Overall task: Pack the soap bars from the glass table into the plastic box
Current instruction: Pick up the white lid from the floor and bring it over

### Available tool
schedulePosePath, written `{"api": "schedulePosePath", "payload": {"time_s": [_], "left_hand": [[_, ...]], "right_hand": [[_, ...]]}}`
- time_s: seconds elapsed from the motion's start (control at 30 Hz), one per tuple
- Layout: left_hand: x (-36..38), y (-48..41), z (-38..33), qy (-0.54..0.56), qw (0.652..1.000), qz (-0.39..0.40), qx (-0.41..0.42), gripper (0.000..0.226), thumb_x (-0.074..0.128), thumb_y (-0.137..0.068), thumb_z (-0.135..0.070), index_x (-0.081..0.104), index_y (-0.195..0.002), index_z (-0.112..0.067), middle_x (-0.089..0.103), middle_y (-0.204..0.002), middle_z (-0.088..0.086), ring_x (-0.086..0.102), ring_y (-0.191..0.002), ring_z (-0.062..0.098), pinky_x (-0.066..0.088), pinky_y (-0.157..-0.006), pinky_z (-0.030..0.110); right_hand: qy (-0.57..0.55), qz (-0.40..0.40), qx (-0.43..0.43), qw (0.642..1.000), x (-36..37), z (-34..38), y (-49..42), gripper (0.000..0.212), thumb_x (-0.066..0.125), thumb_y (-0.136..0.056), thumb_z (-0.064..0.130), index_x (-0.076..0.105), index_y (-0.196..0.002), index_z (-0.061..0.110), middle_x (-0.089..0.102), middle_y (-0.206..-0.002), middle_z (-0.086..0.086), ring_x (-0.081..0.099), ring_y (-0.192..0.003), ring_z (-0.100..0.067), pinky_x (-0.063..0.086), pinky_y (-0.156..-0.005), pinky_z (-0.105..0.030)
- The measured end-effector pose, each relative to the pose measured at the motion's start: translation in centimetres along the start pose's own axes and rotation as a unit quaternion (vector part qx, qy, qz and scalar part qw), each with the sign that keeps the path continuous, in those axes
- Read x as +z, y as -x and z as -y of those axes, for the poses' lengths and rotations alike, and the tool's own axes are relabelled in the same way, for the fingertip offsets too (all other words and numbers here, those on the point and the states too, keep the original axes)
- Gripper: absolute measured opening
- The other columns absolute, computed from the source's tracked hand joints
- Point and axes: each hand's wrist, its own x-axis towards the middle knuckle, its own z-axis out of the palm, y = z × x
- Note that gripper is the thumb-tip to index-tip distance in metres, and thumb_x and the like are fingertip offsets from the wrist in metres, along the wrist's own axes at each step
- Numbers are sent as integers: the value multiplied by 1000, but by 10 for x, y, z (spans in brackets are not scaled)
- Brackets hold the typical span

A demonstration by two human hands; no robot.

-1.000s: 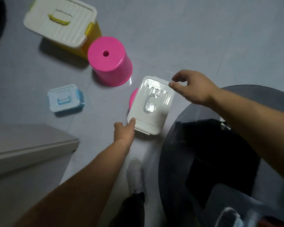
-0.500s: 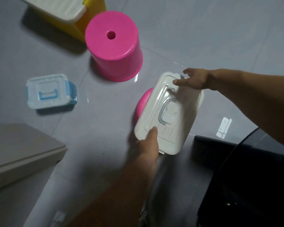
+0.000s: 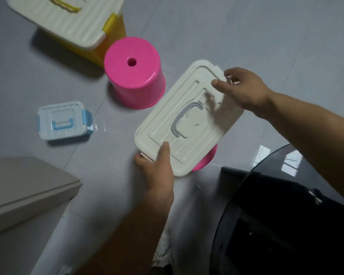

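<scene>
Both hands are on the plastic box (image 3: pixel 187 124), a cream one with a ribbed lid and a grey handle. The left hand (image 3: pixel 159 171) grips its near corner, thumb pressed on top of the lid and fingers curled under the edge. The right hand (image 3: pixel 244 90) sits at the far corner, thumb hovering over the lid, fingers bent around the rim; can't tell how tight that hold is. The box is tilted and sits over a pink stool (image 3: pixel 205 161) that peeks out underneath. Just beyond the box is 1 more pink stool (image 3: pixel 134 72), with a yellow bin (image 3: pixel 72 18) behind that. Left of the box, well apart, a small blue-latched container (image 3: pixel 63 121) lies on the floor (image 3: pixel 246 26). The dark glass desk (image 3: pixel 286 215) is near the box, bottom right. No soap bars visible.
</scene>
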Motion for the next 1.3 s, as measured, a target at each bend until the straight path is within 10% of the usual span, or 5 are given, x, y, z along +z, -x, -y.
{"api": "schedulePosePath", "payload": {"time_s": [0.33,0.43,0.63,1.0,1.3], "left_hand": [[-27,166,-113,-90,964,121,217,46,71,-90,-31,55,-133,-23,70,-125,-5,68,-111,15,56,-99,44],[-42,229,-107,-136,942,173,255,49,68,-92,-22,54,-140,-21,68,-132,-2,65,-118,17,52,-105,46],[-96,341,-40,-241,888,301,249,40,65,-89,-17,66,-124,-35,76,-112,-15,72,-101,7,57,-95,41],[-129,414,77,-394,813,353,241,72,62,-90,-10,51,-90,-81,64,-91,-50,61,-87,-23,45,-78,17],[-121,399,94,-432,787,334,287,38,63,-90,-15,56,-98,-52,66,-91,-34,61,-89,-12,44,-69,17]], "right_hand": [[-141,-141,51,979,-159,30,214,36,63,-89,53,71,-97,19,75,-100,-8,70,-93,-30,57,-78,-46],[-146,-170,97,970,-189,0,305,37,59,-92,54,73,-97,20,73,-88,3,65,-78,-19,48,-57,-30],[-190,-207,190,941,-211,-92,501,39,57,-92,52,70,-115,23,75,-104,5,70,-95,-20,57,-78,-44],[-170,-283,294,897,-140,-215,653,20,56,-95,35,69,-103,22,71,-93,1,66,-80,-13,48,-63,-30],[-195,-278,315,886,-115,-248,636,38,50,-96,42,67,-126,26,66,-113,-8,66,-93,-22,55,-86,-40]]}}
